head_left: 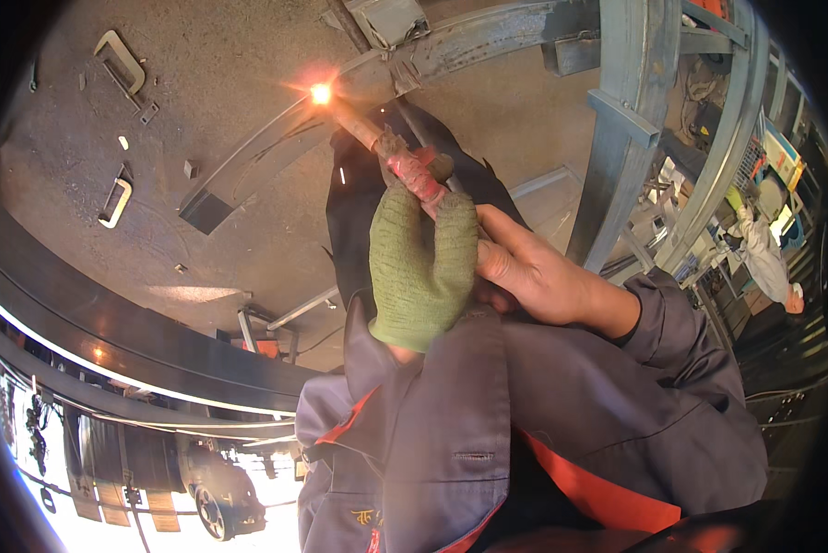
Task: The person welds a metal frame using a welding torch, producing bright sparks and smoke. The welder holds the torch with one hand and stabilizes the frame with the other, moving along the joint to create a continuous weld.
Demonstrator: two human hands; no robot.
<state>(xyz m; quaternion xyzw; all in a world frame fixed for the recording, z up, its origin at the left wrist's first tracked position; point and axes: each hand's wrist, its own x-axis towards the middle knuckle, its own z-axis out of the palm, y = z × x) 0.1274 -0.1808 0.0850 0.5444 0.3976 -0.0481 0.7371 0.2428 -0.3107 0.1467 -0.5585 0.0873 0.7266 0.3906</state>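
My left hand (421, 267), in a green knit glove, is closed round the handle of a welding torch (416, 175) wrapped in worn red tape. The torch points up and to the left. At its tip a bright orange-white glow (321, 94) hides the exact contact point, beside the thin edge of a curved metal strip (257, 132). My bare right hand (543, 276) is just right of the glove, with its fingers curled and thumb bent in. Whatever it grips lies hidden behind the glove.
Two C-clamps (122, 63) and a small metal block (191, 169) lie on the floor at the left. A dark plate (207, 212) adjoins the strip. Upright steel beams (631, 120) stand at the right. A curved steel beam (497, 35) crosses the top.
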